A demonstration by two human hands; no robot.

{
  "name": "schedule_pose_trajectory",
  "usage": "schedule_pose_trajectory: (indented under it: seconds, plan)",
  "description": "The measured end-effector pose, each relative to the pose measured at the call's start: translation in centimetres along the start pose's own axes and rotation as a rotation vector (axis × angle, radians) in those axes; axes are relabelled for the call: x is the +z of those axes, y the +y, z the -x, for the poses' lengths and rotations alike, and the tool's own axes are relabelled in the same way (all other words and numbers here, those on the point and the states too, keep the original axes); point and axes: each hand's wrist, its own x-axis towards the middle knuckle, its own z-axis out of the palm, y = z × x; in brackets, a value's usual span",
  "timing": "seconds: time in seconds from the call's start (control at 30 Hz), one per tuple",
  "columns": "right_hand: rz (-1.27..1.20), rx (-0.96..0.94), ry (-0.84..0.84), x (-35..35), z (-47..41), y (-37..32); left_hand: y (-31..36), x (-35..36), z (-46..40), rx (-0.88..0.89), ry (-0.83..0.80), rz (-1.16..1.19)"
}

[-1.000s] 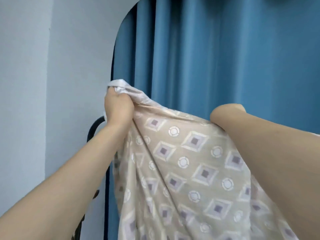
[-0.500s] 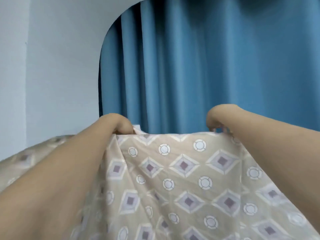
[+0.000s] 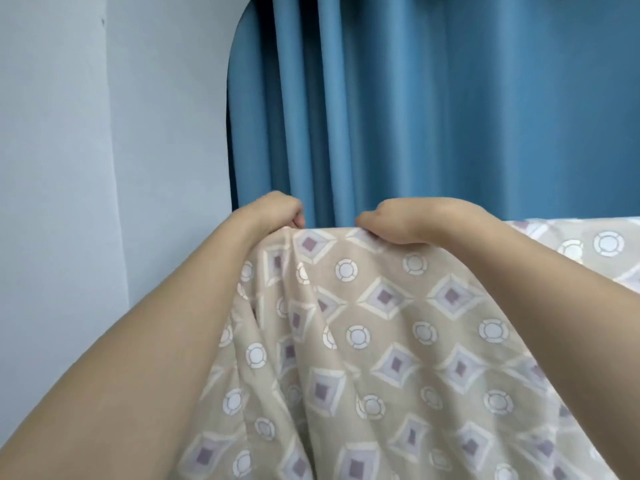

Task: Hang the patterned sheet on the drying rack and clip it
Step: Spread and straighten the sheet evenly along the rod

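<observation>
Head view, draping step. My left hand (image 3: 273, 211) and right hand (image 3: 398, 220) sit close together at the top edge of the sheet (image 3: 381, 323), each grip clenched on the cloth: fingers curled over the fold, knuckles toward me. The sheet hangs from that edge down toward me in loose folds between my forearms; a further stretch of it runs level to the right (image 3: 588, 244), which suggests it lies over a bar there. The rack itself is hidden under the cloth, so I cannot tell exactly where the rail runs. Behind stand a blue curtain (image 3: 450, 116) and a pale wall (image 3: 104, 168). Judged stage: the sheet is up at rail height but bunched at the left end and not yet clipped; no clip is in view. The next move, as I judge it, calls for drawing my hands apart along the top edge to flatten the folds, then freeing one hand to fetch a clip while the other holds the cloth in place
</observation>
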Motion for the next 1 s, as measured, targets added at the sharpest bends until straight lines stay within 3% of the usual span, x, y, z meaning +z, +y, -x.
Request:
schedule_pose_trajectory:
  seconds: [0.07,0.13,0.23,0.37,0.43,0.5,0.57,0.67,0.8,0.9,1.0]
  plan:
    - [0.040,0.026,0.015,0.5,-0.8,-0.4,-2.4,-0.9,3.3,0.127,0.273,0.107]
    - [0.063,0.060,0.047,0.9,-1.9,-0.7,-5.1,-0.9,7.5,0.190,0.390,0.024]
    - [0.134,0.131,0.155,1.8,-2.8,-1.3,-8.8,0.1,12.7,0.084,0.290,-0.354]
    - [0.167,0.090,0.613,3.9,-2.8,-3.2,-12.3,1.4,12.4,-0.145,0.088,-0.724]
    - [0.096,-0.028,0.703,5.6,-3.0,-4.2,-12.8,1.5,11.6,-0.185,-0.071,-0.562]
    - [0.083,-0.116,0.731,6.6,-3.2,-4.4,-12.2,0.8,10.8,-0.223,-0.156,-0.252]
    - [0.084,-0.163,0.717,6.7,-3.0,-4.0,-10.8,-1.1,9.8,-0.203,-0.028,0.005]
    - [0.104,-0.197,0.567,5.7,-2.9,-2.9,-8.0,-4.7,6.9,-0.002,0.390,0.194]
    - [0.058,-0.254,0.453,4.5,-2.5,-2.0,-3.0,-7.4,1.9,0.172,0.789,0.080]
    - [-0.241,-0.305,0.430,2.8,-2.5,-2.4,1.1,-7.8,-1.8,0.281,0.912,0.032]
    - [-0.335,-0.222,0.585,0.0,-4.1,-2.2,3.2,-7.8,-5.7,0.366,0.982,-0.238]
